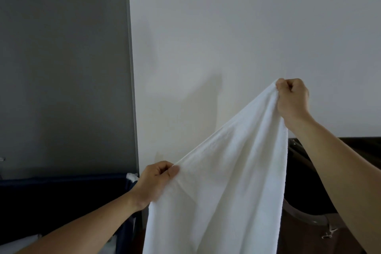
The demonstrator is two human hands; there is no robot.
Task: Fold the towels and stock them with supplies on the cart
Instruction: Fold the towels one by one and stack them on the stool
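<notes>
A large white towel (222, 181) hangs in front of me, held up by its top edge. My right hand (292, 99) grips one corner high at the right, fingers curled round the cloth. My left hand (156, 181) pinches the same edge lower at the left, between thumb and fingers. The edge slopes up from left to right and the rest of the towel drops out of view at the bottom.
A dark blue fabric bin (61, 196) stands at the lower left with some white cloth (132, 176) at its corner. A grey door (61, 68) and a white wall (247, 37) are ahead. Dark furniture (309, 181) sits at the lower right.
</notes>
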